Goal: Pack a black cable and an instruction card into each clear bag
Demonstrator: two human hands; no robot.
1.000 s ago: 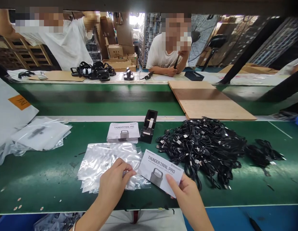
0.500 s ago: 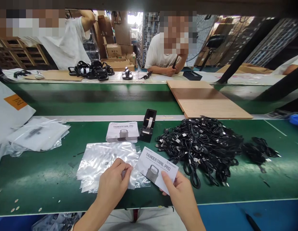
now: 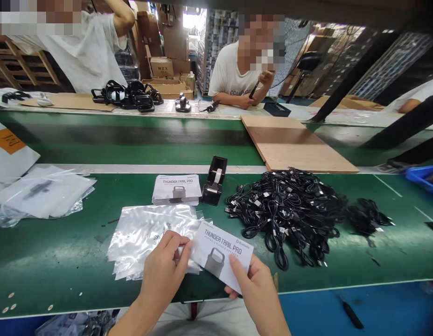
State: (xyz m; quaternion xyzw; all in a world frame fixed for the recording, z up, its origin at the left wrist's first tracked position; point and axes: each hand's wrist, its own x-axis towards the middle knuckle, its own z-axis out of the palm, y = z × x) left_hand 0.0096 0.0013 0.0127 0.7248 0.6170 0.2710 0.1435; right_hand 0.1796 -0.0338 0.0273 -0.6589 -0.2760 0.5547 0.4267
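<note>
My right hand (image 3: 253,287) grips a white "Thundertrail Pro" booklet (image 3: 219,249) by its lower right corner, tilted above the green bench. My left hand (image 3: 164,270) pinches the top clear plastic bag (image 3: 150,235) of a flat pile, fingers closed at its right edge, right beside the booklet's left end. A stack of the same booklets (image 3: 177,189) lies further back. To the right sprawls a large heap of coiled black cables (image 3: 289,210).
A black tape dispenser (image 3: 214,181) stands beside the booklet stack. More bags (image 3: 38,191) lie at the left, a wooden board (image 3: 296,144) bridges the conveyor, a blue bin (image 3: 424,176) sits far right. Two people are behind the far bench with black devices (image 3: 127,95).
The booklet in my right hand has moved left, up to my left hand's fingers on the bag. The view has shifted slightly right and down.
</note>
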